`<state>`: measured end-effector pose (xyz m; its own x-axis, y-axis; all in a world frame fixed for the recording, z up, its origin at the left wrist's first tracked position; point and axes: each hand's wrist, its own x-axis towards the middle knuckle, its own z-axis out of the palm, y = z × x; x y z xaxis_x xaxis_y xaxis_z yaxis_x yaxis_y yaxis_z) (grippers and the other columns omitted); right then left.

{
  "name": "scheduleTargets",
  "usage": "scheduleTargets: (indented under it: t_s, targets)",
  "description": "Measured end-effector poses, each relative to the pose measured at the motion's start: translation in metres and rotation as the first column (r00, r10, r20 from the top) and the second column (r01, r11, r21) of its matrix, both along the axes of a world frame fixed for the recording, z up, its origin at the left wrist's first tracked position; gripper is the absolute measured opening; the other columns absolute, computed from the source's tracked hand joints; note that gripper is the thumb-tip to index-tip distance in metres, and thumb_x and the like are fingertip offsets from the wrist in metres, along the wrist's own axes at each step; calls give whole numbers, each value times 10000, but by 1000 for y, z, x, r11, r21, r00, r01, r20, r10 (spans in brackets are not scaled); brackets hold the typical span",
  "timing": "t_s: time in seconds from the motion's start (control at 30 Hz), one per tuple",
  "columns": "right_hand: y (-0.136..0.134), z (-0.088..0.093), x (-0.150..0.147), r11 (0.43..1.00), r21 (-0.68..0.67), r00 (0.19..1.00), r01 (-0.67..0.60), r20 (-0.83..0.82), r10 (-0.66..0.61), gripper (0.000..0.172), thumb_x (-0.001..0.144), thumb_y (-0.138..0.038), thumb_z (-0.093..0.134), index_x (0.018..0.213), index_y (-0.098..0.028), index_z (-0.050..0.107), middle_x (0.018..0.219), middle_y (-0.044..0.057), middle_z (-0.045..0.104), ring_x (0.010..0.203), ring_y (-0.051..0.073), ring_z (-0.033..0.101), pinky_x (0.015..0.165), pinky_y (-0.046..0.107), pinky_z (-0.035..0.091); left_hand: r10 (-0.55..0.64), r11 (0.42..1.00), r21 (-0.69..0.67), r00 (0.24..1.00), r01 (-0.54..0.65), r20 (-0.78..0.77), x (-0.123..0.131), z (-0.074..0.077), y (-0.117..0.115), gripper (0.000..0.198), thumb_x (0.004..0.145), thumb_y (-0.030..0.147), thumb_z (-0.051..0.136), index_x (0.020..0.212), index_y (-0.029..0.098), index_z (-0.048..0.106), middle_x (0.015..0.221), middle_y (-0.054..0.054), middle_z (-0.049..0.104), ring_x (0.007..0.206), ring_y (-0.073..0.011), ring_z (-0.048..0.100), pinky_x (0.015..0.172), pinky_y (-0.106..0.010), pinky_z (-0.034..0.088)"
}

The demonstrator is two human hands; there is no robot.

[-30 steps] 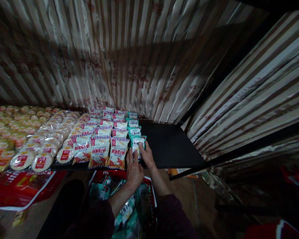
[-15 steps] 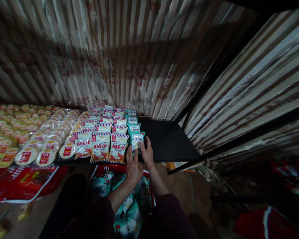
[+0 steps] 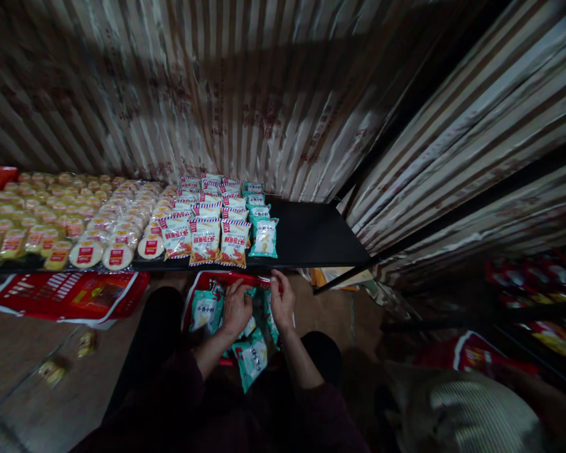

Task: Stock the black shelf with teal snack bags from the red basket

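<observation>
My left hand (image 3: 237,309) is over the red basket (image 3: 187,308), fingers bent down toward the teal snack bags (image 3: 206,309) inside, with no bag visibly gripped. At the basket's right side, my right hand (image 3: 283,303) has its fingers apart and appears to hold nothing, beside another teal bag (image 3: 270,314). One more teal bag (image 3: 251,357) lies tilted at the near edge of the basket. Above the hands, on the black shelf (image 3: 316,236), a front teal bag (image 3: 265,238) leans against a column of similar bags, apart from both hands.
White-and-red snack bags (image 3: 204,241) stand in rows left of the teal column. Round wrapped cakes (image 3: 85,254) and yellow packs (image 3: 59,253) fill the shelf further left. A red basket (image 3: 70,296) sits below. A black metal bar (image 3: 349,274) slants at right. Small yellow packets (image 3: 51,372) lie on the floor.
Both hands have come down from the front teal bag on the shelf to the basket, leaving that bag standing there. The view has shifted, and a light patterned cloth shape shows at lower right.
</observation>
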<state>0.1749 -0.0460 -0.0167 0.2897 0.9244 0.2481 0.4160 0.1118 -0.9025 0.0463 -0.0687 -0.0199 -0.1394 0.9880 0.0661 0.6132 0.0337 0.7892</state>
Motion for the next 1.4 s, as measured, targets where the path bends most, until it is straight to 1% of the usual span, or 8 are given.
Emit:
scheduleTargets:
  t_s: [0.1, 0.2, 0.47, 0.73, 0.97, 1.17, 1.3, 1.4]
  targets:
    - [-24, -21, -4, 993, -117, 999, -32, 13, 34, 364, 826, -422, 482, 1038, -176, 645, 1046, 94, 681, 994, 224, 609, 929, 387, 440, 63, 988, -142, 998, -61, 8, -16, -6, -11, 304, 727, 25, 484, 933, 143, 674, 1190, -108, 597, 1179, -206, 520, 1061, -350, 366]
    - [-40, -33, -9, 988, -151, 999, -34, 29, 39, 350, 808, -409, 483, 1013, -184, 656, 1041, 86, 684, 986, 225, 615, 932, 391, 438, 66, 975, -217, 997, -56, 41, -25, -6, -22, 292, 722, 19, 498, 924, 130, 678, 1186, -118, 600, 1191, -197, 515, 1063, -311, 354]
    - [-58, -32, -6, 985, -171, 1000, 0, -5, -1, 360, 781, -419, 503, 1007, -190, 664, 1046, 87, 685, 992, 232, 619, 908, 382, 454, 79, 975, -217, 992, -56, 98, -24, 2, -33, 291, 726, 17, 493, 912, 147, 674, 1232, -113, 579, 1175, -183, 531, 1051, -307, 360]
    - [-46, -27, -8, 980, -199, 999, -6, -44, -3, 354, 783, -437, 503, 963, -181, 669, 999, 82, 695, 949, 226, 628, 888, 364, 461, 123, 973, -214, 980, -89, 153, -28, -9, -26, 292, 706, 10, 490, 856, 171, 683, 1153, -80, 623, 1131, -183, 556, 1048, -317, 368]
    - [-35, -30, -15, 982, -183, 994, -52, -106, 32, 347, 796, -444, 512, 939, -176, 679, 989, 88, 701, 961, 225, 623, 903, 358, 447, 186, 967, -204, 970, -153, 155, -36, -20, -16, 283, 714, 7, 482, 841, 170, 676, 1135, -73, 626, 1107, -174, 568, 1032, -317, 384]
    - [-19, -26, -4, 973, -223, 983, -50, -186, 8, 342, 793, -453, 538, 941, -182, 685, 978, 84, 706, 934, 227, 633, 862, 343, 470, 211, 960, -229, 953, -161, 216, -23, -33, 2, 276, 708, 9, 488, 804, 188, 676, 1072, -46, 649, 1096, -165, 570, 1019, -320, 398]
    - [-6, -21, 7, 964, -260, 979, -55, -205, 1, 331, 811, -456, 522, 932, -190, 679, 932, 65, 709, 864, 214, 641, 791, 321, 489, 195, 962, -235, 953, -140, 231, -14, -34, 16, 277, 724, 23, 472, 828, 188, 668, 1096, -54, 636, 1116, -163, 556, 1026, -319, 391]
    - [2, -18, 13, 967, -248, 979, -56, -206, 4, 316, 811, -451, 532, 911, -193, 684, 907, 54, 709, 868, 208, 638, 796, 307, 485, 200, 959, -246, 951, -140, 237, -10, -33, 26, 290, 717, 16, 458, 823, 198, 657, 1043, -42, 647, 1083, -155, 567, 1007, -315, 403]
